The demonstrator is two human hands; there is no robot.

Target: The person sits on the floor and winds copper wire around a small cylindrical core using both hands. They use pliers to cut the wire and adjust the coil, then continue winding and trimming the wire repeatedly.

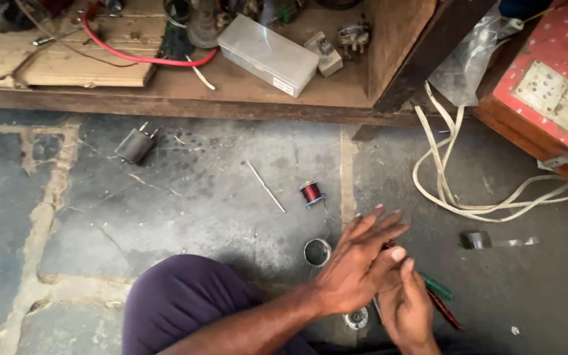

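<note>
Grey cracked concrete floor (198,197) below a low wooden shelf (231,89) | left hand (356,263) fingers spread, laid over right hand (405,309), which grips a green-handled tool (438,287); the tip is hidden | copper wire spool (311,192), metal rod (265,187), small tin (317,252), white cable (468,190) lie near

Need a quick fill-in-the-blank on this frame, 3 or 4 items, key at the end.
1. The small spool on the floor is wound with ____ coloured wire.
2. The coiled flat cable beside the red box is ____ in colour.
3. The left hand and right hand are pressed together above a tool with a ____ handle.
4. The clear plastic case lies on a ____ shelf.

Missing words: copper; white; green; wooden
</note>
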